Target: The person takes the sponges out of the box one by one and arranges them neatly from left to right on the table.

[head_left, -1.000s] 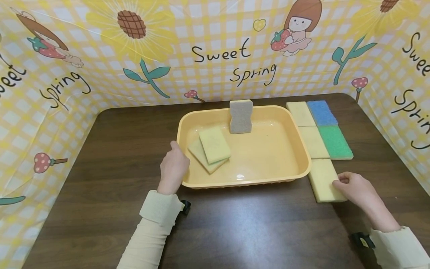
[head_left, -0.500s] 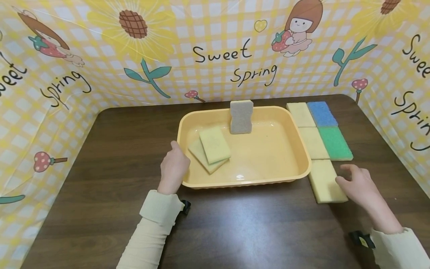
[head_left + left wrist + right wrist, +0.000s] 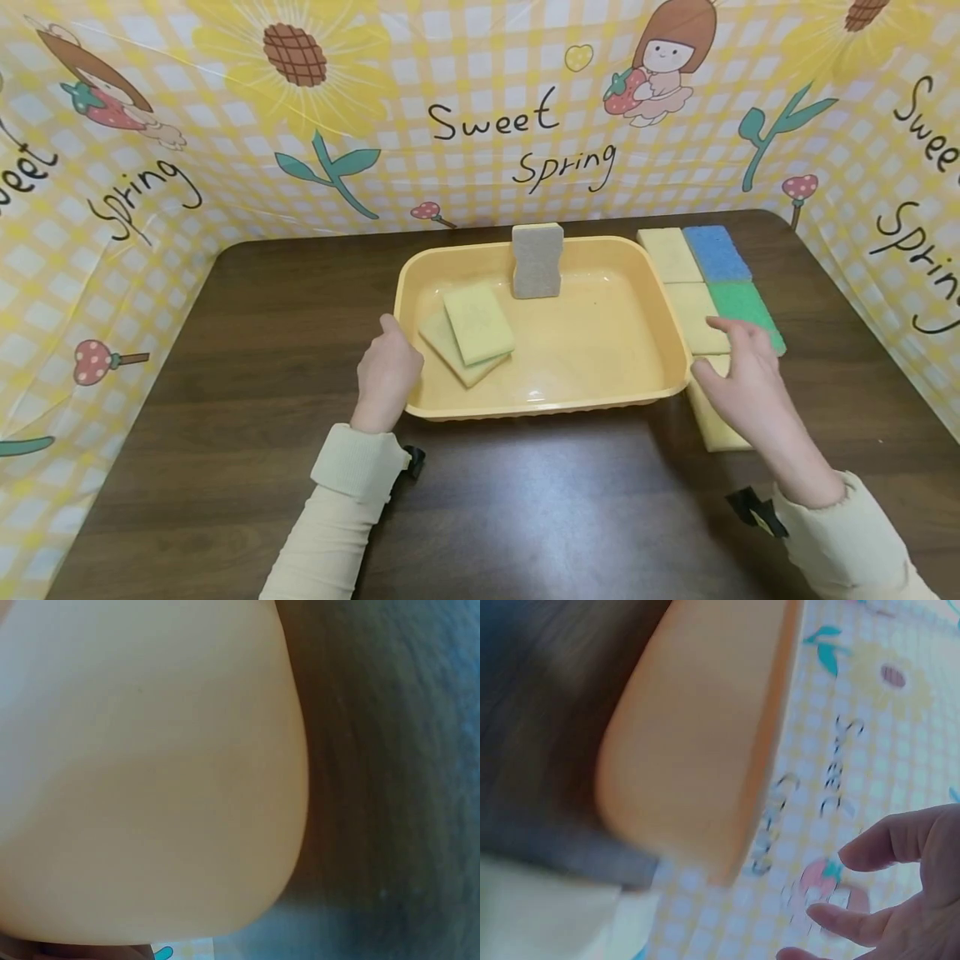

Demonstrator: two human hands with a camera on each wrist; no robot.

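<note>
My left hand grips the left rim of a yellow plastic tray. My right hand, fingers spread and holding nothing, hovers near the tray's right rim, partly covering a pale yellow sponge. Inside the tray at the left, one yellow sponge lies askew on another sponge. A grey-faced sponge with notched sides stands upright against the back wall. In the right wrist view the right hand shows thumb and fingers apart, away from the tray.
Along the tray's right side lie more sponges: a yellow sponge beside a blue sponge, then a yellow sponge beside a green sponge. A patterned cloth walls in the dark wooden table at back and sides.
My right hand has let go of the nearest yellow sponge, opened, and moved left and up toward the tray's right rim. My left hand and the tray stay in place.
</note>
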